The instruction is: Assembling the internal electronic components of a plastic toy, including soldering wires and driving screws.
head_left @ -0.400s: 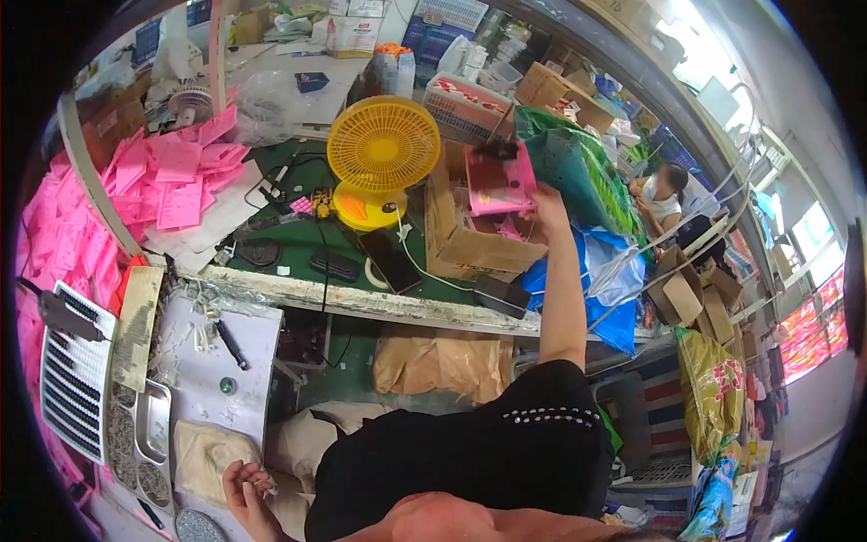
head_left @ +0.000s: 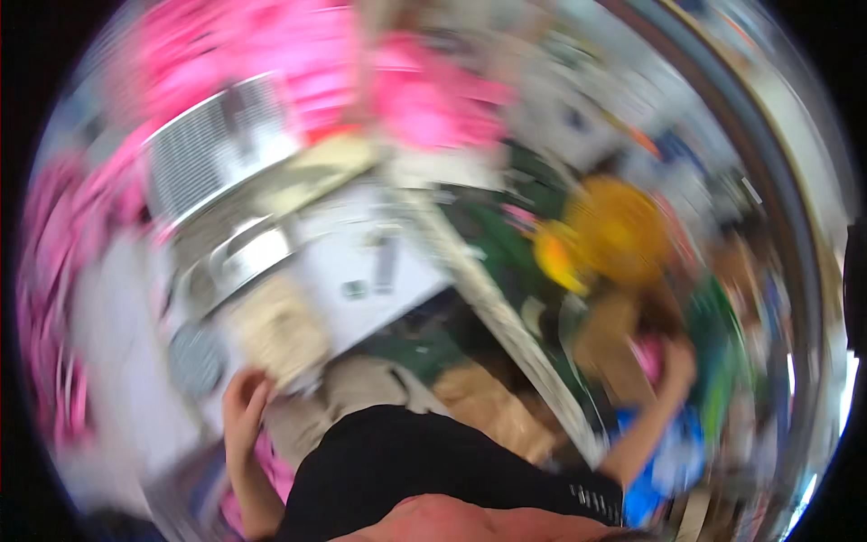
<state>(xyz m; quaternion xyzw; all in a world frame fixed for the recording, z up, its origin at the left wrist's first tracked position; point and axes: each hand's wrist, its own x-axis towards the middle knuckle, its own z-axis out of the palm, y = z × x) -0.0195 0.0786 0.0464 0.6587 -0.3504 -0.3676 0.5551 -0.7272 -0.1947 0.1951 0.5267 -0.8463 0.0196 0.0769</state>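
Observation:
The view is smeared by motion. My left hand [head_left: 246,397] is at the near edge of a cream cloth pad [head_left: 278,330], fingers curled in and thumb drawn to them; what they hold, if anything, is too blurred to name. Far to the right, my right hand [head_left: 677,366] reaches to a cardboard box [head_left: 607,339]. A pink piece [head_left: 648,354] shows inside the box, right beside that hand. Whether the fingers grip it is lost in the blur.
On the white table lie a metal tray [head_left: 257,248], a grey round disc [head_left: 196,355] and a dark slim tool [head_left: 386,264]. Pink plates [head_left: 433,90] are heaped behind. A yellow fan [head_left: 619,230] stands by the box; blue plastic [head_left: 668,461] hangs below it.
My view has swung left, so the scene shifts right and tilts. The pink plate my right hand held up over the box is now low; pink shows inside. My left hand is at the pad's edge.

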